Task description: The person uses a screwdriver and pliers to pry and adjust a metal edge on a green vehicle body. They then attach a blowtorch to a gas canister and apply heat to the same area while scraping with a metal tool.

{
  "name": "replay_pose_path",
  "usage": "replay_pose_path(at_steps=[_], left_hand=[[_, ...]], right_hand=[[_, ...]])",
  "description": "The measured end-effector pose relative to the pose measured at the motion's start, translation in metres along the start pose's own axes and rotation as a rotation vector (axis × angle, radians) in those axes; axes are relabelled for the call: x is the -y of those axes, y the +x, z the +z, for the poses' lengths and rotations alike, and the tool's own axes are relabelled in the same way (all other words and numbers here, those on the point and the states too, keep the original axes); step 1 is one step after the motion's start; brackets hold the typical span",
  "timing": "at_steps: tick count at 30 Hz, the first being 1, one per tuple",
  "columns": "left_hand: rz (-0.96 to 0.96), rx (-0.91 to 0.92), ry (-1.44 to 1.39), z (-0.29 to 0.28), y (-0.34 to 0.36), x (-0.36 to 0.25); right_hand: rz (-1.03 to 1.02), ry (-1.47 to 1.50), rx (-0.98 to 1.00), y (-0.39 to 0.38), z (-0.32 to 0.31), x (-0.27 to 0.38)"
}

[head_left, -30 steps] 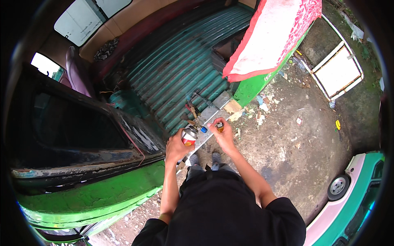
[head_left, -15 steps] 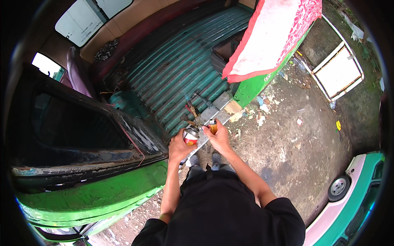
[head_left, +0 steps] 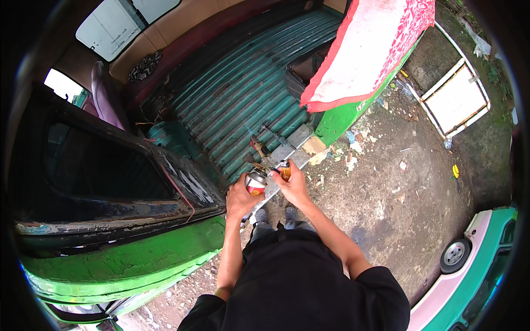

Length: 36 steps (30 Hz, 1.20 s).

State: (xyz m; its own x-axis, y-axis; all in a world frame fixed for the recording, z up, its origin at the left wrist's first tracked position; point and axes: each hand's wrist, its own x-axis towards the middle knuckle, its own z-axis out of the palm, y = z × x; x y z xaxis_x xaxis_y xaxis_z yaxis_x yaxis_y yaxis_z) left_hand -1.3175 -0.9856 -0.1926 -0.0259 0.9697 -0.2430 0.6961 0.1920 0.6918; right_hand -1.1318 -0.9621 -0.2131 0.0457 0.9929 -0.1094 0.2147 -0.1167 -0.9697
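Note:
My left hand (head_left: 239,197) grips a small spray can (head_left: 255,182) with a red and white body and a silvery top, held upright at the sill of an open green van. Just to its right, my right hand (head_left: 292,185) is closed around a small orange lighter-like object (head_left: 285,170), close to the can's top. Both hands hover above a checker-plate metal step (head_left: 287,156) at the van's doorway. A few hand tools (head_left: 259,148) lie on the ribbed teal van floor (head_left: 243,105) just beyond the hands.
The van's slid-back green door with a dark window (head_left: 105,165) stands at my left. A red-and-white cloth (head_left: 370,49) hangs over the right door post. Littered dirt ground (head_left: 386,182) spreads to the right, with a white framed panel (head_left: 455,99) and another vehicle's wheel (head_left: 455,254).
My right hand has moved left, bringing the orange object closer to the top of the spray can. The left hand and can stayed almost in place.

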Motion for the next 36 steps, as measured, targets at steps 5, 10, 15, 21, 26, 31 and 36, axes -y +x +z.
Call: replay_pose_path(at_steps=[5, 10, 15, 21, 26, 31, 36], left_hand=[[0.017, -0.026, 0.015, 0.001, -0.001, 0.0], [0.025, -0.031, 0.03, -0.001, -0.002, -0.003], [0.05, -0.057, 0.037, -0.001, -0.002, -0.002], [0.078, -0.077, 0.042, -0.006, -0.005, -0.009], [0.072, -0.057, 0.024, -0.005, -0.003, -0.007], [0.064, -0.062, 0.03, -0.003, -0.002, -0.004], [0.071, -0.043, 0.004, -0.005, -0.003, -0.005]], right_hand=[[0.007, 0.018, -0.017, -0.001, 0.001, 0.0], [0.028, 0.021, -0.001, 0.0, 0.001, -0.002], [0.014, 0.01, 0.0, 0.0, 0.001, -0.001], [0.02, 0.0, -0.011, -0.002, 0.002, 0.002], [0.035, 0.061, -0.011, -0.002, 0.005, 0.0], [0.056, 0.127, 0.018, -0.002, 0.004, 0.002], [0.053, 0.11, 0.016, -0.001, 0.003, 0.002]])
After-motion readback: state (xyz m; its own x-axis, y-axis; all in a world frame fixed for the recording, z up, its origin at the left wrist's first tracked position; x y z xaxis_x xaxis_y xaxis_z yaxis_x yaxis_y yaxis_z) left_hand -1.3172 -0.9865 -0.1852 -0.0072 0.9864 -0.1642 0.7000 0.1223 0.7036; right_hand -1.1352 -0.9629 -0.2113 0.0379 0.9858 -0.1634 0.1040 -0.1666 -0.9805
